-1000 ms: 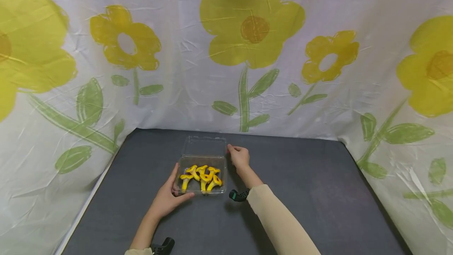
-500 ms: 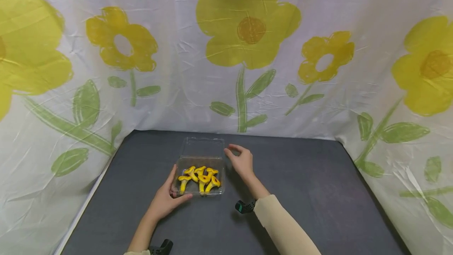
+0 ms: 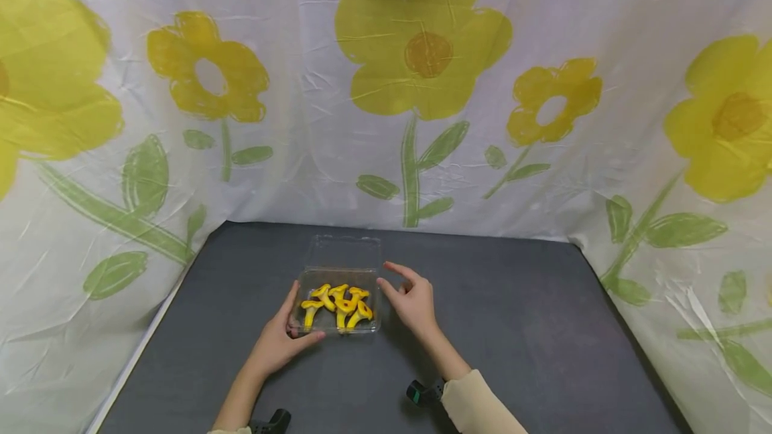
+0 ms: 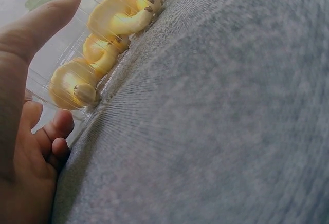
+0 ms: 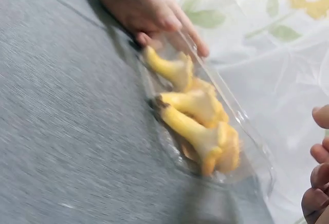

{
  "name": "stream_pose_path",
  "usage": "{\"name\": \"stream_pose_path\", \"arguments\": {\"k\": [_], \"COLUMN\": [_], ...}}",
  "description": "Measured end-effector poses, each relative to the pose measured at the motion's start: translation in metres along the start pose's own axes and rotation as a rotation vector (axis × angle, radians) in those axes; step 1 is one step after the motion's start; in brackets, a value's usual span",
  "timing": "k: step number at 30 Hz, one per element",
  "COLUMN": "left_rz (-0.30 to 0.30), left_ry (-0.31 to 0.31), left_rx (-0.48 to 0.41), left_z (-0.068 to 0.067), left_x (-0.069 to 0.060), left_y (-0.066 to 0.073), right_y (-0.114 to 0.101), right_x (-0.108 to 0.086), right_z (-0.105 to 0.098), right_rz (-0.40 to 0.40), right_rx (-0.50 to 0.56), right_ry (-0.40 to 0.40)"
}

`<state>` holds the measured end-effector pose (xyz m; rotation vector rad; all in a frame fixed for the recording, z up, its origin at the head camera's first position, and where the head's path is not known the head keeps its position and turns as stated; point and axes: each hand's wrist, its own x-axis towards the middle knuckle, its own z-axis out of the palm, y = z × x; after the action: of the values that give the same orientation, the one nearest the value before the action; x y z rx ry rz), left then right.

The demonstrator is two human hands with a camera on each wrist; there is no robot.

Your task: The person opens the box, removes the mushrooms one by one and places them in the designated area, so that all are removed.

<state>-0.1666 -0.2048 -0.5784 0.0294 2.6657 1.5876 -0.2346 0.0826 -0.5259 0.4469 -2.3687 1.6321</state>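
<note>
A clear plastic container [image 3: 378, 310] sits on the dark table with its lid [image 3: 346, 250] folded back behind it. Several yellow mushrooms [image 3: 342, 310] lie inside. The left hand [image 3: 273, 347] grips the container's front left corner, thumb at the front, fingers along the left side; the left wrist view shows this hand [image 4: 13, 95] beside the mushrooms [image 4: 72, 82]. Off the container's right edge, the right hand [image 3: 417, 303] holds nothing, thumb and forefinger apart. In the right wrist view its fingers [image 5: 321, 170] show at the right, away from the container [image 5: 231, 100].
The dark table [image 3: 512, 327] extends around the container. A white curtain [image 3: 313, 173] with yellow flowers hangs behind it and at both sides. Dark devices are worn at the left wrist [image 3: 274, 422] and the right wrist [image 3: 424, 392].
The right hand has left the lid's right edge, moved toward the front and spread its thumb and forefinger. The left hand keeps its hold, and the lid remains folded back.
</note>
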Motion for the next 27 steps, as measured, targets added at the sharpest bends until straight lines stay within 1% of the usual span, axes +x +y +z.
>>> {"name": "stream_pose_path", "arguments": {"k": [4,8,13,17,22,27], "left_rz": [-0.009,-0.014,-0.009,-0.011,-0.021,-0.027], "left_ry": [-0.001,0.005,0.010,0.013,0.008,0.010], "left_rx": [0.009,0.013,0.017,0.027,0.020,0.010], "left_z": [-0.001,-0.001,0.000,0.000,0.000,0.000], "left_x": [0.001,0.001,-0.001,-0.001,-0.001,-0.001], "left_y": [0.002,0.002,0.003,0.004,0.005,0.005], "right_y": [-0.001,0.002,0.006,0.004,0.000,-0.008], "right_x": [-0.013,-0.026,-0.038,-0.040,-0.035,-0.029], "right_z": [0.005,0.013,0.023,0.026,0.027,0.027], "right_rz": [-0.010,0.015,0.047,0.051,0.038,0.014], "right_rx": [0.031,0.055,0.035,0.005,-0.106,-0.183], "right_ry": [0.001,-0.036,-0.075,-0.094,-0.114,-0.184]}}
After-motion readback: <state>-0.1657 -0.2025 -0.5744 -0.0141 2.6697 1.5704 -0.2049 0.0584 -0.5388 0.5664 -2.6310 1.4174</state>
